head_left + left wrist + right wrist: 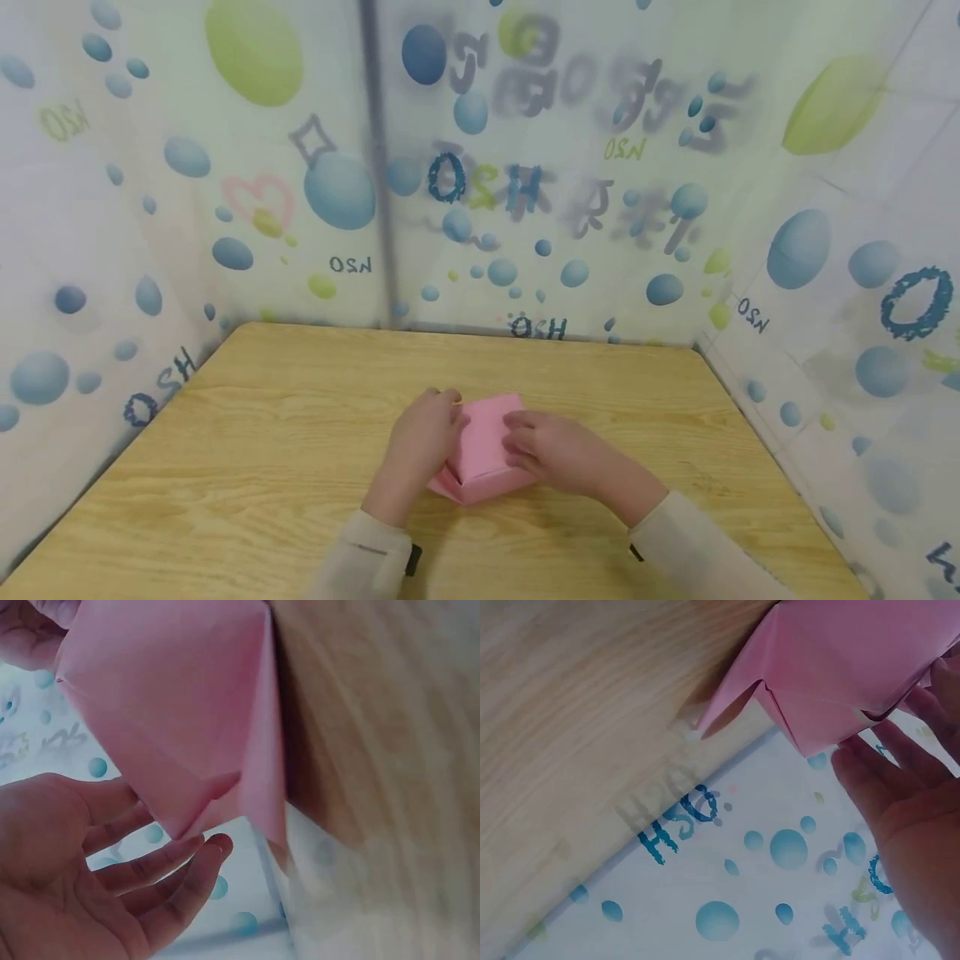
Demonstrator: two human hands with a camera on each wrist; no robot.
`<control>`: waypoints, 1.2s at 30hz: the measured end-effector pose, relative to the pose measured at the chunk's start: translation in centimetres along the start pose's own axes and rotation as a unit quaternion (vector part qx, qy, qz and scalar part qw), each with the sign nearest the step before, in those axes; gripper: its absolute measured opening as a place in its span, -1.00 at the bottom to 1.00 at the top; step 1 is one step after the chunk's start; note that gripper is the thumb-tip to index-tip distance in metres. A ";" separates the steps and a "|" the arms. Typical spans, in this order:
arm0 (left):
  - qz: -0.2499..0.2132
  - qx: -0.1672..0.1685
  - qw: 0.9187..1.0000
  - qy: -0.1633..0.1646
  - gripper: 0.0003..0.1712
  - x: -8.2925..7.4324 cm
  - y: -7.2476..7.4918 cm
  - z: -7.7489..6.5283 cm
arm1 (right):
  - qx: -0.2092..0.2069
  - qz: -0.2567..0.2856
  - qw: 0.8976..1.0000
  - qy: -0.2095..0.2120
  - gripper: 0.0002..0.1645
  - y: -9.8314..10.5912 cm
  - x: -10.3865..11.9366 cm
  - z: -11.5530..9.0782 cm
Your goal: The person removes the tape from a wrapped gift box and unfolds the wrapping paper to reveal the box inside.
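Note:
A pink folded-paper box (483,442) sits on the table, its broad face up and a loose flap (447,483) jutting out at the near left corner. My left hand (423,437) holds its left side, and the thumb passes partly behind the paper in the left wrist view. Some left fingertips (219,844) are bent beside a box corner. From the right, my right hand (558,450) grips the other side, its fingers spread along the edge. The right wrist view shows those fingers (855,769) by a small gap in the folded paper; the box hides some fingertips.
The wooden table (225,467) runs out on all sides of the box. Its back edge meets a patterned curtain (525,208) with blue and green spots, and similar sheets hang at left and right.

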State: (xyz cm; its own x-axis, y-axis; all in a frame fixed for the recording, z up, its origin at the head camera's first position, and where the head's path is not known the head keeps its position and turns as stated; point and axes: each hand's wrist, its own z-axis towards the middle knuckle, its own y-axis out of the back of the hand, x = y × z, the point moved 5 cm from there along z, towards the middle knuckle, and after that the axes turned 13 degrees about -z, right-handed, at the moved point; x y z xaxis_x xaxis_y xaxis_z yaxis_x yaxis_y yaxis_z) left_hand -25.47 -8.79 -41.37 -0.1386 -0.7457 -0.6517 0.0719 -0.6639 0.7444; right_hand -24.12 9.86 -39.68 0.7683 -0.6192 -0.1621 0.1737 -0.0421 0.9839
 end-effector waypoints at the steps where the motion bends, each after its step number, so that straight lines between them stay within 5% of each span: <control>1: 0.007 -0.005 1.000 -0.001 -0.64 -0.2 0.0 0.2 | 0.003 0.010 1.000 -0.007 -0.67 -0.1 0.0 0.0; 6: -0.012 -0.004 1.000 0.019 -0.69 -0.9 0.1 0.9 | 0.034 0.022 0.998 -0.051 -0.48 -0.6 -0.3 0.0; 14: -0.125 0.065 0.990 0.025 -0.68 -0.9 -0.7 1.3 | 0.030 0.004 0.994 -0.104 -0.41 -1.3 -0.6 -0.4; 21: -0.084 0.119 0.988 -0.048 -0.56 -0.8 -1.5 1.4 | 0.006 0.010 0.994 -0.113 -0.47 -1.2 -1.0 0.0; 26: -0.065 0.131 0.987 -0.061 -0.51 -0.4 -1.8 1.7 | 0.013 -0.001 0.993 -0.118 -0.54 -1.3 -1.1 1.1; 36: -0.076 0.138 0.986 -0.061 -0.50 0.1 -2.0 2.0 | -0.036 -0.020 0.991 -0.127 -0.75 -1.1 -0.8 2.3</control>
State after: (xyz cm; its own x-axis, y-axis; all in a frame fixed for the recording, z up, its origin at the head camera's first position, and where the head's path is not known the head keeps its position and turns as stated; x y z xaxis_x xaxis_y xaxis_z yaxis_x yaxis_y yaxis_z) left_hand -27.62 -7.39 -42.61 -0.2467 -0.6153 -0.7487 -0.2271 -0.7144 0.6619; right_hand -26.37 8.59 -40.42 0.5824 -0.7954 -0.1679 0.2520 -0.0197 0.9675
